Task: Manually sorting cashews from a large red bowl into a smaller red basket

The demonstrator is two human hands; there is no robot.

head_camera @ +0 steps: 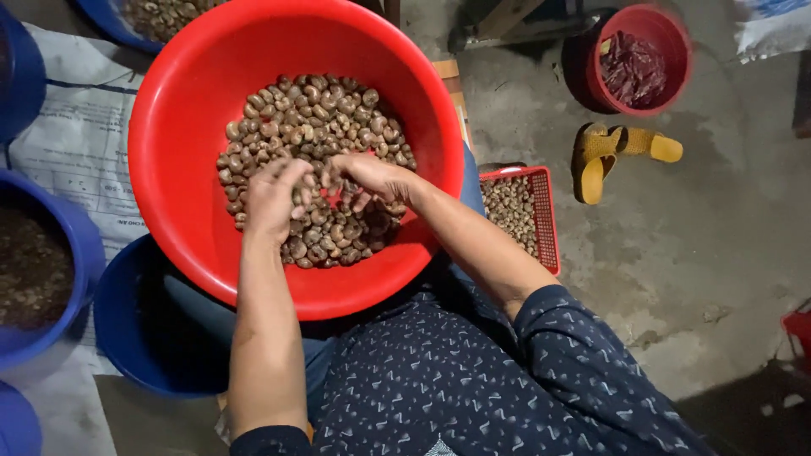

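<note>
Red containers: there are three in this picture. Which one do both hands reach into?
The large red basin of nuts on the lap; the small red bucket and flat red tray sit untouched on the floor.

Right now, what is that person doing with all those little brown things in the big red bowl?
A person sits with a big red basin on their lap, full of brown nuts in their shells. Both hands are down in the pile: the left hand and the right hand meet in the middle, fingers curled around a few nuts. Blue tubs stand to the left, and a small red basket of more nuts sits on the floor to the right.
</note>
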